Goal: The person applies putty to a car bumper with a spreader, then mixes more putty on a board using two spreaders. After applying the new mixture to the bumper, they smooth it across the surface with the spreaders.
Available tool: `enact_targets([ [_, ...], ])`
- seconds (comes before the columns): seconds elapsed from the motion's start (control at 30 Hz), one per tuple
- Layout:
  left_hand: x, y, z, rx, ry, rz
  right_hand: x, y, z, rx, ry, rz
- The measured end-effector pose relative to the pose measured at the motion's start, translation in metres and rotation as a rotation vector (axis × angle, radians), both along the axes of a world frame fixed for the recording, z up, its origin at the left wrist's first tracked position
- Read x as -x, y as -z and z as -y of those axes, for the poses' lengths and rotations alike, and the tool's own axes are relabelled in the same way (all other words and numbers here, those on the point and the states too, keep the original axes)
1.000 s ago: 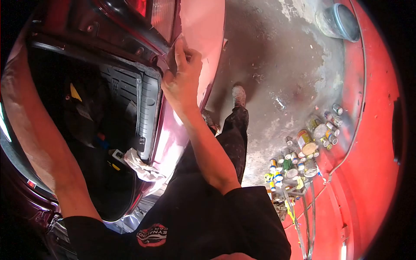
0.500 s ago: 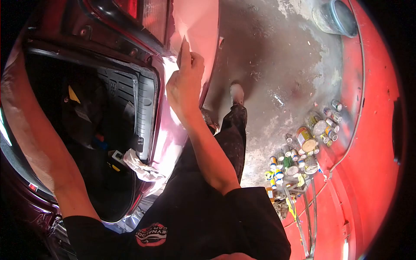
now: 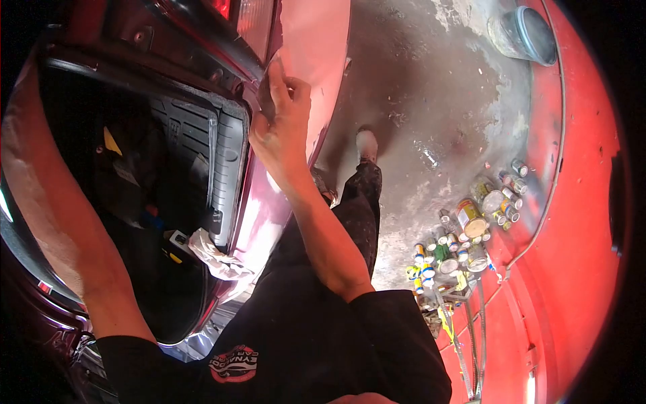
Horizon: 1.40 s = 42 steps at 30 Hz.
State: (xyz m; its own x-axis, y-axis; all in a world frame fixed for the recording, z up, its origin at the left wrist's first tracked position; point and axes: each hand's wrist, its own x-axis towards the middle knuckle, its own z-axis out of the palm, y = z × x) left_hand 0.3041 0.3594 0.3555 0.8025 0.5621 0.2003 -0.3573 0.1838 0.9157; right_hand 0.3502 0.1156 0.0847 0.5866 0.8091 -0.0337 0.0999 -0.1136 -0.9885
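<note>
My right hand [image 3: 281,131] is closed round a thin dark flat piece [image 3: 266,101], its fingers pressed along the edge of the car's rear panel [image 3: 313,47]. That panel has a pale pink, filler-like coating, with maroon paint showing lower down. What the piece is made of, I cannot tell. Just above the hand sits the tail light [image 3: 256,20]. My left forearm [image 3: 64,209] stretches up along the left side past the open trunk [image 3: 225,155], its hand beyond the edge of view.
A crumpled white cloth [image 3: 217,256] lies on the trunk's edge. On the concrete floor [image 3: 431,101] stand several cans [image 3: 471,215] and a bucket [image 3: 531,34]. A red panel [image 3: 579,202] with a cable runs along the right.
My right hand has slid slightly left and down toward the panel's trunk-side edge, still holding the dark piece. The view has shifted a little; the left arm stays about the same.
</note>
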Motion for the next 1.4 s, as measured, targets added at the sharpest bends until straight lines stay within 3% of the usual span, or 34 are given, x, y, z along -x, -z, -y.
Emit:
enact_targets([
  [0.23, 0.0, 0.0, 0.0, -0.03, 0.007, -0.002, 0.007, 0.009, 0.016, -0.077, -0.012, -0.15],
  [0.47, -0.015, -0.006, 0.007, -0.084, 0.016, -0.017, -0.028, 0.011, 0.058, 0.027, -0.023, -0.071],
  [0.53, -0.017, -0.008, 0.007, -0.149, 0.004, -0.035, -0.051, 0.024, 0.071, -0.093, 0.06, -0.06],
  [0.6, -0.014, -0.002, 0.007, -0.439, -0.092, -0.145, -0.084, -0.015, 0.081, 0.091, 0.098, -0.336],
  [0.67, -0.002, 0.012, 0.039, -0.936, -0.312, -0.477, -0.11, -0.035, 0.084, 0.072, 0.132, -0.312],
  [0.7, 0.007, 0.022, 0.061, -1.147, -0.422, -0.683, -0.12, -0.038, 0.084, -0.029, 0.149, -0.151],
  [0.77, 0.013, 0.045, 0.102, -1.105, -0.634, -0.822, -0.131, -0.057, 0.081, -0.153, 0.157, 0.131],
  [0.87, -0.026, 0.092, 0.177, -0.358, -0.825, -0.569, -0.135, -0.076, 0.076, -0.325, 0.083, 0.462],
  [0.93, -0.035, 0.092, 0.195, -0.147, -0.762, -0.532, -0.133, -0.084, 0.069, -0.394, 0.079, 0.507],
  [1.17, -0.041, 0.093, 0.205, -0.121, -0.694, -0.583, -0.122, -0.083, 0.057, -0.394, 0.006, 0.677],
  [1.23, -0.037, 0.096, 0.203, -0.105, -0.65, -0.637, -0.114, -0.089, 0.059, -0.387, -0.092, 0.581],
  [1.33, -0.034, 0.093, 0.175, -0.379, -0.695, -0.666, -0.096, -0.092, 0.059, -0.391, -0.242, 0.432],
  [1.37, -0.023, 0.087, 0.144, -0.607, -0.765, -0.699, -0.085, -0.083, 0.059, -0.377, -0.307, 0.326],
  [1.4, -0.017, 0.066, 0.113, -0.602, -0.748, -0.641, -0.078, -0.078, 0.06, -0.359, -0.371, 0.219],
])
